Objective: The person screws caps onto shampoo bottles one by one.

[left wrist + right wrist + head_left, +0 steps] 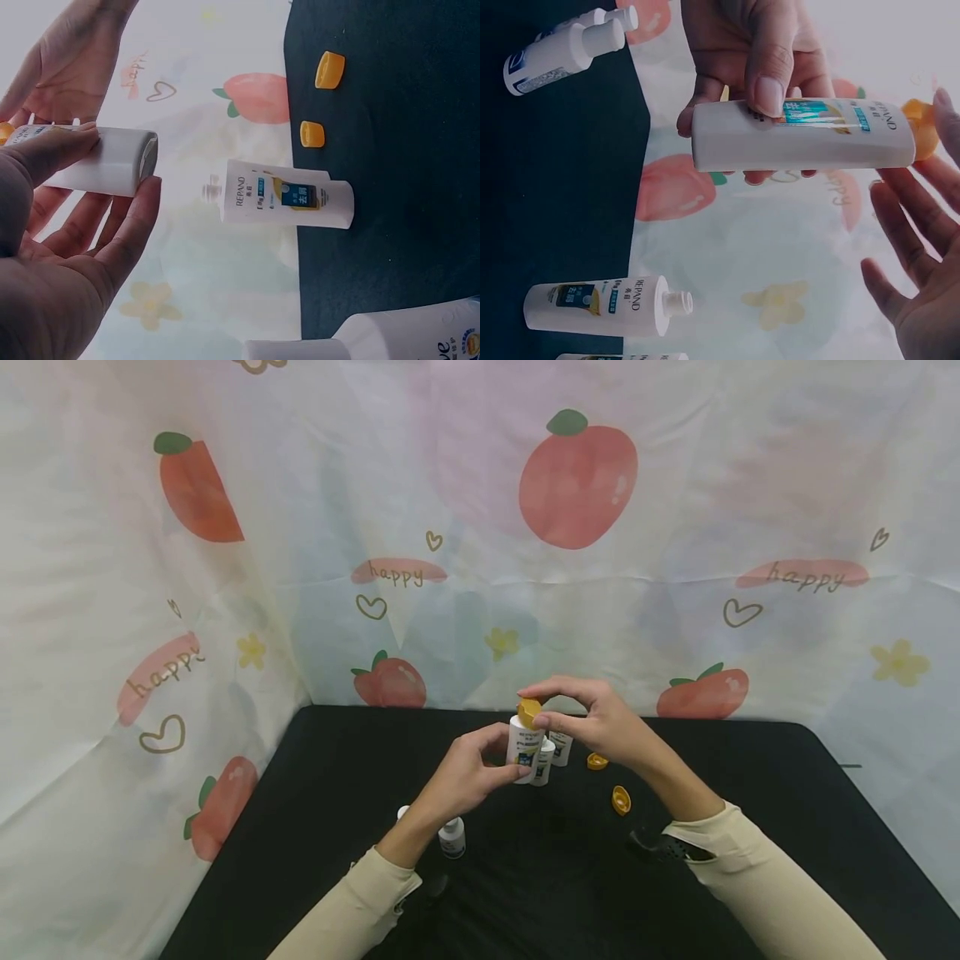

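Note:
My left hand [468,772] grips a white shampoo bottle [817,150] with a blue and yellow label and holds it upright above the table. At its top sits a yellow cap [529,713], which my right hand [600,722] pinches between thumb and fingers. Whether the cap is fastened cannot be seen. Just behind the held bottle stand two similar white bottles, one uncapped bottle [277,195] showing a bare neck in the left wrist view. Two loose yellow caps, a nearer cap [621,800] and a farther cap [597,762], lie right of the bottles.
Left of the hands, a small white bottle [452,839] stands on the black tabletop [555,877], with another white bottle [403,812] partly behind the left forearm. A printed fabric backdrop [480,485] hangs behind and around the table.

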Tool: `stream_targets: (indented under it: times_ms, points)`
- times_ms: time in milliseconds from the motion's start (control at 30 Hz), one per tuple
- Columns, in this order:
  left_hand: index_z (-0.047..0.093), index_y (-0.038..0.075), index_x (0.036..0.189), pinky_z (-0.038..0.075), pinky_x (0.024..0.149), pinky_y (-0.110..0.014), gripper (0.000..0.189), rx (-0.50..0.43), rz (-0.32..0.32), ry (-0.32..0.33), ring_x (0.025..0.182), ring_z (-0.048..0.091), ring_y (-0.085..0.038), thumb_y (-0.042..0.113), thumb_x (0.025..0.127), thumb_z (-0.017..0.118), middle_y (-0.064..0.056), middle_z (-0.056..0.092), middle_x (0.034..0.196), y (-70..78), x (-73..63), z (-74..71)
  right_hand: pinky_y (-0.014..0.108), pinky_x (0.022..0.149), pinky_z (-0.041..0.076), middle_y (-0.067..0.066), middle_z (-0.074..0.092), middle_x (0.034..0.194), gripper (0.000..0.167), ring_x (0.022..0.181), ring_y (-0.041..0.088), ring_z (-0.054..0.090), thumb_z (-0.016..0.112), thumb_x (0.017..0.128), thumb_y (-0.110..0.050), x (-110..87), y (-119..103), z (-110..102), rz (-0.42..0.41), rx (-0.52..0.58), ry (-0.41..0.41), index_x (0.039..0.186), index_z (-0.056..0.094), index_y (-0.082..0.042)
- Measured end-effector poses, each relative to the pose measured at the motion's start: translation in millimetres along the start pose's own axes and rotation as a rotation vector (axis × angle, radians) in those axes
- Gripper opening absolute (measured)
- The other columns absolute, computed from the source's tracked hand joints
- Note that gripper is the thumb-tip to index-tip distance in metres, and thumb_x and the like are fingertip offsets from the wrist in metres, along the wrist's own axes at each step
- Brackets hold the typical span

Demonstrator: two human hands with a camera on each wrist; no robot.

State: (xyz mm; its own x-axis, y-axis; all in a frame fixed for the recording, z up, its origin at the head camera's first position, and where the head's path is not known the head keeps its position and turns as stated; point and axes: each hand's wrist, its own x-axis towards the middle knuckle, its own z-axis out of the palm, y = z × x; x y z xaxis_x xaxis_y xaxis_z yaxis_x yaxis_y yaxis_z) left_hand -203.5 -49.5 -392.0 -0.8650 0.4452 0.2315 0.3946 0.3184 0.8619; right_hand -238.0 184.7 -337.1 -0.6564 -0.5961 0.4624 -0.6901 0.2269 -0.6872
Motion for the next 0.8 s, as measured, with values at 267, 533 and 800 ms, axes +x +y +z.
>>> stream_targets:
  times_ms: [267,533,800]
  points:
    - [0.066,0.018,0.127,0.056,0.084,-0.028,0.037,0.009,-0.003,-0.004,0.096,0.067,-0.008,0.017,0.092,0.077,0.007,0.070,0.108,-0.3,1.2,1.0,0.031,0.099,0.049,-0.005,0.069,0.110,0.038,0.104,0.012,0.064,0.079,0.087,-0.003,0.0,1.0,-0.2,-0.029,-0.036,0.044,0.121,0.071,-0.017]
    - [0.066,0.019,0.126,0.056,0.087,-0.035,0.036,0.010,-0.001,0.008,0.096,0.067,-0.009,0.017,0.092,0.077,0.008,0.070,0.107,-2.6,1.7,-1.7,0.026,0.097,0.051,-0.002,0.069,0.108,0.040,0.099,0.014,0.065,0.080,0.083,0.004,-0.3,3.8,-3.0,-0.085,-0.040,0.065,0.117,0.072,-0.015]
    - [0.066,0.018,0.125,0.056,0.087,-0.036,0.035,0.013,-0.001,0.012,0.094,0.066,-0.009,0.018,0.092,0.077,0.007,0.070,0.107,-2.9,1.1,-2.3,0.027,0.096,0.050,0.000,0.069,0.106,0.042,0.096,0.020,0.066,0.080,0.080,0.008,-1.5,6.0,-4.2,-0.113,-0.035,0.069,0.116,0.073,-0.014]
